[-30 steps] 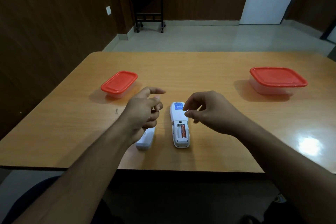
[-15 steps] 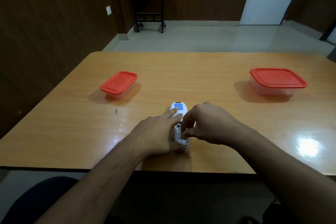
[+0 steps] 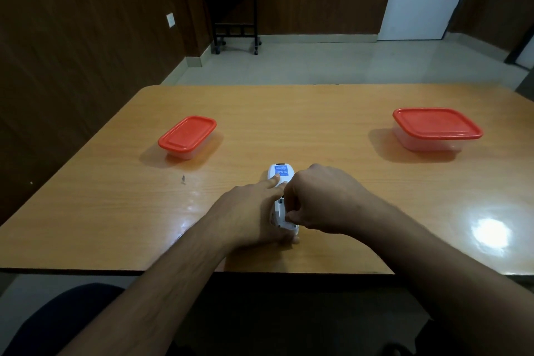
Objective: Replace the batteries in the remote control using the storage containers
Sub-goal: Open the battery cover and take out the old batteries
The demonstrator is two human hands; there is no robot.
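Fingers of the left hand press straight on one remote. Right hand fingers curl, pinching its near end. Two red-lidded containers sit on the counter.

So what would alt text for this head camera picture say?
Two bare hands, left hand and right hand, work on a white remote lying on a wooden table. Two closed red-lidded containers, small container and large container, flank it.

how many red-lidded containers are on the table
2. The smaller container sits on the table's left side; the larger container sits far right. Both lids are on. None seem hidden.
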